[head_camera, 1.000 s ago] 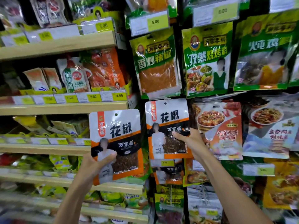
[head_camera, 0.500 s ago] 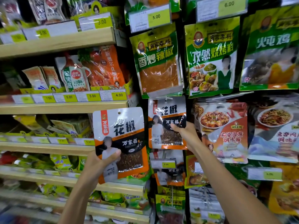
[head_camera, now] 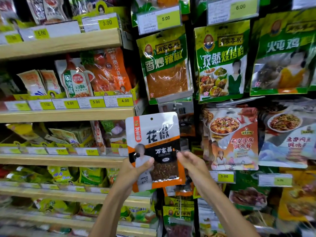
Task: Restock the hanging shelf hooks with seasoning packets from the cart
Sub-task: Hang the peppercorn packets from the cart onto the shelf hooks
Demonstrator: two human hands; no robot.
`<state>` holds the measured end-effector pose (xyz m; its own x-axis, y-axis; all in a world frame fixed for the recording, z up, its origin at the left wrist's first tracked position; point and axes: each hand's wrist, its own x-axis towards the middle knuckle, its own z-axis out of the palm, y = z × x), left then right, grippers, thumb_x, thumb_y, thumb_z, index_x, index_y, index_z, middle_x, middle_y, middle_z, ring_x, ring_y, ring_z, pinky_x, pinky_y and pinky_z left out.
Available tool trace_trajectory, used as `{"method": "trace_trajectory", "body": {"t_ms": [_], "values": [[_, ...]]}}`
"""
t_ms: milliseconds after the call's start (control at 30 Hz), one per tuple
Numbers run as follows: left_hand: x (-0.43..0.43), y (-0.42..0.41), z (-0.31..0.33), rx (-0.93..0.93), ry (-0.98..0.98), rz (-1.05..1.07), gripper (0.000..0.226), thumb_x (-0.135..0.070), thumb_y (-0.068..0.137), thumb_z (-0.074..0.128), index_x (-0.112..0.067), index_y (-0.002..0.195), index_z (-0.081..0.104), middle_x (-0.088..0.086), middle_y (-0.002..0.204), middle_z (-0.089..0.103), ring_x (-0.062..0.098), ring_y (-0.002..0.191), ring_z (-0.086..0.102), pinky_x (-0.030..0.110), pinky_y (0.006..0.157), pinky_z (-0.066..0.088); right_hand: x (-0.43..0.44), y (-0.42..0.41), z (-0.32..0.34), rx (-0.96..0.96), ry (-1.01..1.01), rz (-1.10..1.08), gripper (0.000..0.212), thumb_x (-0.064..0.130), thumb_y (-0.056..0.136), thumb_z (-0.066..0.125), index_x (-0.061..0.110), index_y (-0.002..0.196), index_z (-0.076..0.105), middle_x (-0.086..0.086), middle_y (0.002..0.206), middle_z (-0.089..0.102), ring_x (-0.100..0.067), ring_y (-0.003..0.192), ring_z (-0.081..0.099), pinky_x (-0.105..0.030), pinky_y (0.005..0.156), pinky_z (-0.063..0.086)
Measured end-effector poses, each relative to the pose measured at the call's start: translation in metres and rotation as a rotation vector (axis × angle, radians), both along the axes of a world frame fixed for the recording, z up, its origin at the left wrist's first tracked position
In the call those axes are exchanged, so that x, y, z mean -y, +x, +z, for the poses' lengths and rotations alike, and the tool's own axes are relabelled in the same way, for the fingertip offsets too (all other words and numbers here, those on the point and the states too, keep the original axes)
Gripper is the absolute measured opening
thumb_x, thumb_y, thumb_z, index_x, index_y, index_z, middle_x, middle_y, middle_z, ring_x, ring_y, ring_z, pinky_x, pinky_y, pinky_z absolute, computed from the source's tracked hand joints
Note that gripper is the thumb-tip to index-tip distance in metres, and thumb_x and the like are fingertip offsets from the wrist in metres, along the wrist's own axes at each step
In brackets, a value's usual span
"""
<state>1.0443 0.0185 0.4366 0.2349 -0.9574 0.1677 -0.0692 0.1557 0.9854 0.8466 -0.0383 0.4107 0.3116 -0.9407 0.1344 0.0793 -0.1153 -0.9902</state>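
You hold the pepper packet [head_camera: 153, 134] upright at the centre of the frame. Your left hand [head_camera: 134, 171] grips its lower left corner; your right hand [head_camera: 191, 163] pinches its right edge.

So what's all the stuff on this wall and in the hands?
peppercorn packet: one, white, orange and black, held up in the middle
green packets: three, green and yellow, hanging top right
sauce packets: two, orange and white, hanging below the green ones
orange packet: one, orange, on a left shelf
wooden shelves: several, tan, left side
price tags: many, yellow and white, on shelf edges and hooks
left hand: one, grips the packet's lower left
right hand: one, pinches its right edge
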Motion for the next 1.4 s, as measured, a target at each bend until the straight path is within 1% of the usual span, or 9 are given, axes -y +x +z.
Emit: {"method": "trace_trajectory", "body": {"t_ms": [133, 300, 500, 567, 633, 767, 967, 1133, 1400], "values": [[0.012, -0.024, 0.002, 0.171, -0.03, 0.041, 0.038, -0.047, 0.064, 0.076, -0.022, 0.091, 0.065, -0.019, 0.079, 0.069, -0.009, 0.072, 0.063, 0.009, 0.056, 0.046, -0.002, -0.003, 0.005, 0.007, 0.003, -0.041, 0.075, 0.049, 0.07, 0.073, -0.016, 0.101, 0.052, -0.033, 0.094, 0.06, -0.04, 0.097, 0.064, -0.044, 0.086, 0.051], [0.029, 0.008, 0.037, 0.753, -0.548, 0.7, 0.019, -0.028, 0.095, 0.057, -0.012, 0.102, 0.065, 0.003, 0.092, 0.066, 0.02, 0.087, 0.06, 0.033, 0.075, 0.047, 0.006, -0.009, 0.009, 0.004, -0.026, -0.095, 0.018, 0.043, 0.074, 0.069, 0.03, 0.062, 0.064, 0.011, 0.056, 0.056, 0.003, 0.065, 0.059, -0.016, 0.071, 0.045], [0.08, 0.05, 0.085, 1.304, -0.838, 0.935, 0.027, -0.013, 0.096, 0.052, 0.002, 0.117, 0.061, 0.024, 0.118, 0.061, 0.042, 0.105, 0.058, 0.047, 0.092, 0.042, 0.027, -0.01, 0.017, 0.024, -0.07, -0.202, 0.042, 0.044, 0.076, 0.072, 0.016, 0.065, 0.043, -0.008, 0.072, 0.046, -0.031, 0.088, 0.062, -0.049, 0.103, 0.029], [0.091, 0.056, 0.084, 1.341, -0.835, 0.897, 0.028, -0.013, 0.097, 0.05, 0.002, 0.117, 0.061, 0.025, 0.119, 0.059, 0.042, 0.106, 0.057, 0.048, 0.093, 0.04, 0.031, -0.008, 0.02, 0.032, -0.076, -0.191, 0.049, 0.047, 0.076, 0.072, 0.009, 0.066, 0.043, -0.015, 0.069, 0.045, -0.037, 0.085, 0.059, -0.043, 0.091, 0.046], [0.098, 0.06, 0.081, 1.339, -0.847, 0.878, 0.029, -0.014, 0.098, 0.047, 0.004, 0.116, 0.061, 0.026, 0.117, 0.059, 0.043, 0.104, 0.057, 0.049, 0.093, 0.04, 0.036, -0.007, 0.019, 0.045, -0.062, -0.18, 0.059, 0.046, 0.079, 0.071, -0.006, 0.075, 0.043, -0.022, 0.079, 0.053, -0.05, 0.102, 0.052, -0.061, 0.104, 0.035], [0.104, 0.065, 0.074, 1.312, -0.88, 0.904, 0.029, -0.015, 0.099, 0.044, 0.004, 0.111, 0.061, 0.026, 0.11, 0.061, 0.042, 0.099, 0.057, 0.047, 0.091, 0.04, 0.038, -0.003, 0.024, 0.057, -0.038, -0.224, 0.063, 0.047, 0.076, 0.072, -0.011, 0.084, 0.05, -0.039, 0.115, 0.051, -0.044, 0.115, 0.049, -0.059, 0.104, 0.037], [0.103, 0.073, 0.062, 1.314, -0.914, 0.851, 0.028, -0.017, 0.1, 0.042, 0.003, 0.113, 0.056, 0.025, 0.111, 0.06, 0.037, 0.105, 0.051, 0.049, 0.095, 0.04, 0.043, -0.006, 0.016, 0.072, -0.013, -0.239, 0.056, 0.037, 0.08, 0.072, -0.014, 0.082, 0.05, -0.04, 0.109, 0.053, -0.045, 0.11, 0.052, -0.054, 0.103, 0.041], [0.104, 0.079, 0.06, 1.324, -0.959, 0.818, 0.026, -0.018, 0.1, 0.041, 0.0, 0.117, 0.051, 0.024, 0.112, 0.058, 0.034, 0.107, 0.047, 0.047, 0.095, 0.039, 0.058, 0.002, 0.018, 0.059, -0.001, -0.281, 0.025, 0.028, 0.084, 0.072, 0.008, 0.099, 0.066, -0.004, 0.1, 0.067, 0.002, 0.099, 0.059, -0.022, 0.087, 0.045], [0.101, 0.081, 0.06, 1.351, -0.934, 0.787, 0.03, -0.02, 0.099, 0.042, 0.001, 0.12, 0.05, 0.025, 0.115, 0.057, 0.035, 0.11, 0.047, 0.049, 0.098, 0.039, 0.115, 0.017, 0.027, -0.022, -0.054, -0.384, 0.031, 0.017, 0.091, 0.065, 0.001, 0.117, 0.062, -0.013, 0.116, 0.066, -0.027, 0.115, 0.057, -0.033, 0.086, 0.042]]}}
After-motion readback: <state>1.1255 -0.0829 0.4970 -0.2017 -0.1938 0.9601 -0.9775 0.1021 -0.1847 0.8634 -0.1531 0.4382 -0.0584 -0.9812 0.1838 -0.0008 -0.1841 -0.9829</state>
